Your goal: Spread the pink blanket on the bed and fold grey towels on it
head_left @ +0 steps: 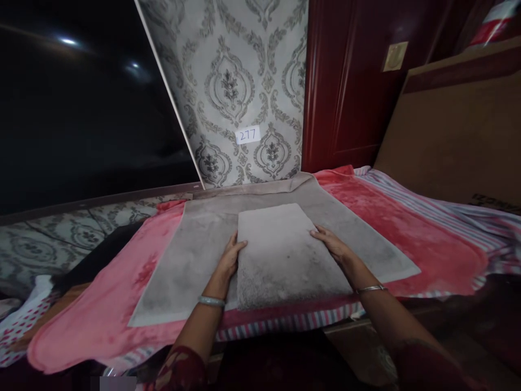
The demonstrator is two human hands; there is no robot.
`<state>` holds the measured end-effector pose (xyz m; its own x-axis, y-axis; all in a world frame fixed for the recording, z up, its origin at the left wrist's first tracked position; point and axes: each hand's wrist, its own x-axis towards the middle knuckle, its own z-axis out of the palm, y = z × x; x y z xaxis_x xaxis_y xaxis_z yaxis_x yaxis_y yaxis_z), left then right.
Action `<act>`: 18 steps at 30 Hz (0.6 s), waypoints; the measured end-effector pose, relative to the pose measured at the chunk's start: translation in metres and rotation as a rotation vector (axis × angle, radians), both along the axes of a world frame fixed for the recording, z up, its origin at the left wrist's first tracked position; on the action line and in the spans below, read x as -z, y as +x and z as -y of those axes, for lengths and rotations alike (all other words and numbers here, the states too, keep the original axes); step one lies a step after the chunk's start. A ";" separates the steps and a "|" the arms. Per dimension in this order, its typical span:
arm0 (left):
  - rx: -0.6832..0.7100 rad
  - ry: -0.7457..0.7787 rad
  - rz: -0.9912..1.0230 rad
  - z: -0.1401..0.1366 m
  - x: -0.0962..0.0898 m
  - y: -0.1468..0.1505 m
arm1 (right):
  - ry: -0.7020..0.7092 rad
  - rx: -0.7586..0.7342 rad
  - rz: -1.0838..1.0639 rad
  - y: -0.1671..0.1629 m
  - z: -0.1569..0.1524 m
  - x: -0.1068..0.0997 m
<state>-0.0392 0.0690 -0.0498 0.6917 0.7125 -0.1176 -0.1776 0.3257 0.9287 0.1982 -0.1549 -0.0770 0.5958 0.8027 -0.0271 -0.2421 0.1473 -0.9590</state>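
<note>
A folded grey towel (280, 255) with a plush surface is held flat between my two hands, its near edge reaching the front of the bedding below. My left hand (233, 255) grips its left side, thumb on top and fingers underneath or along the edge. On the opposite side, my right hand (331, 244) pinches the right edge in the same way. Beneath lies a larger grey cloth (175, 271), spread out with its far edge turned up near the wall. Whether the folded towel touches this cloth I cannot tell.
A pink-red blanket (93, 304) lies under the grey cloth, over striped fabric (431, 209). A large dark screen (89, 108) stands back left, a cardboard box (456, 125) back right. Behind are patterned wallpaper (228, 43), a paper marked 277 (248, 134) and a dark red panel (345, 70).
</note>
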 end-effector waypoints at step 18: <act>-0.030 0.021 -0.011 -0.004 0.008 0.000 | 0.024 -0.070 -0.052 -0.001 0.001 -0.005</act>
